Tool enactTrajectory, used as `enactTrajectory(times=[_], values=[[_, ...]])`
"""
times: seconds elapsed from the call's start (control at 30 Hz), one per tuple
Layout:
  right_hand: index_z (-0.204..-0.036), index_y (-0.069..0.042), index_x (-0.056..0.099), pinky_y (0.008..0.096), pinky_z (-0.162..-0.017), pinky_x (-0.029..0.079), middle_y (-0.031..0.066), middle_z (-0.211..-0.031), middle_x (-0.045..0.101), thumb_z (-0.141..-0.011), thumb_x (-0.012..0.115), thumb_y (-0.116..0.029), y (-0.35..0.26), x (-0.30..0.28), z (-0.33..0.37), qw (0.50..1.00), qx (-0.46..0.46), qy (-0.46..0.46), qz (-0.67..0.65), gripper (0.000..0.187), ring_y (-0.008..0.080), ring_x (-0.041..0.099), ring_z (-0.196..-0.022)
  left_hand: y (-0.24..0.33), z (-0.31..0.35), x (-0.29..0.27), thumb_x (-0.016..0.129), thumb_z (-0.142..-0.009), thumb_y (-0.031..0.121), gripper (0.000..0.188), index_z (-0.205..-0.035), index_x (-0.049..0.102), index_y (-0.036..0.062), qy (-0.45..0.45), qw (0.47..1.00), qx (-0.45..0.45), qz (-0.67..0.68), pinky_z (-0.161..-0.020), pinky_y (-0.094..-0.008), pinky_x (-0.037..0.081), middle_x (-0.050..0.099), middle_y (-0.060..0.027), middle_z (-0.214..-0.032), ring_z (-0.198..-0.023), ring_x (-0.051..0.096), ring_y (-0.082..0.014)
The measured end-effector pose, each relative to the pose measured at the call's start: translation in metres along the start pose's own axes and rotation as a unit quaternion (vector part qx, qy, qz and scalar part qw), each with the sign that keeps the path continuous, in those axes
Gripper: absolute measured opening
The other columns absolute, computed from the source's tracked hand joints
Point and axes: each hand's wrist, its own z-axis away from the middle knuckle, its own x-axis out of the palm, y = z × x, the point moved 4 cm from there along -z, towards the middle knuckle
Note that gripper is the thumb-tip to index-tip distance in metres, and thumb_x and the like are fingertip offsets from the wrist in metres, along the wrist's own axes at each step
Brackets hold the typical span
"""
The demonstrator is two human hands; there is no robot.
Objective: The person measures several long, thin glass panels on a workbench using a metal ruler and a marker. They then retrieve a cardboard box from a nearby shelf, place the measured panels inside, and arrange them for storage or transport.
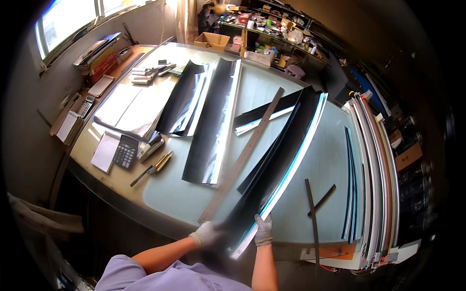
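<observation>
A long, curved black sheet strip (286, 145) with a shiny white-and-blue right edge stretches from the table's middle right toward my body, its near end past the front edge. My right hand (263, 229), in a grey-white knit glove, is closed on that right edge. My left hand (207, 234), gloved alike, is closed at the strip's blurred left edge near the bottom; its fingertips are partly smeared. Just ahead of my left hand lies the near end of a long steel ruler (242, 157). Another black strip (267, 112) lies partly beneath the ruler and the held strip.
More black strips (212, 121) lie left of the ruler. Farther left are a calculator (126, 151), a stapler (150, 147), a yellow utility knife (160, 163) and papers (130, 110). Two dark narrow bars (311, 206) and thin strips (350, 186) lie right, beside stacked long profiles (376, 184).
</observation>
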Motion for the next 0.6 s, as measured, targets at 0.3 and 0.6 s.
enactTrajectory(times=[0.3, 0.6], values=[[-0.137, 0.001, 0.053, 0.0330, -0.093, 0.051, 0.0116, -0.119, 0.063, -0.105, 0.053, -0.042, -0.007, 0.254, -0.051, 0.978, 0.099, -0.164, -0.085, 0.055, 0.0208, 0.063, -0.104, -0.046, 0.102, -0.206, 0.063, -0.090, 0.001, 0.045, -0.135, 0.059, -0.0037, 0.203, 0.956, 0.047, 0.206, -0.097, -0.0300, 0.049, 0.071, -0.0099, -0.117, -0.107, 0.060, -0.0114], [-0.105, 0.001, 0.068, 0.0389, -0.057, 0.053, 0.0160, -0.086, 0.068, -0.088, 0.076, -0.036, 0.061, 0.466, -0.188, 0.972, 0.191, 0.135, 0.008, 0.041, 0.0221, 0.066, -0.065, -0.077, 0.178, -0.367, 0.063, -0.080, 0.001, 0.044, -0.123, 0.063, -0.0097, 0.337, 0.929, 0.046, 0.148, -0.091, -0.0305, 0.051, 0.072, -0.0109, -0.107, -0.098, 0.064, -0.0149]])
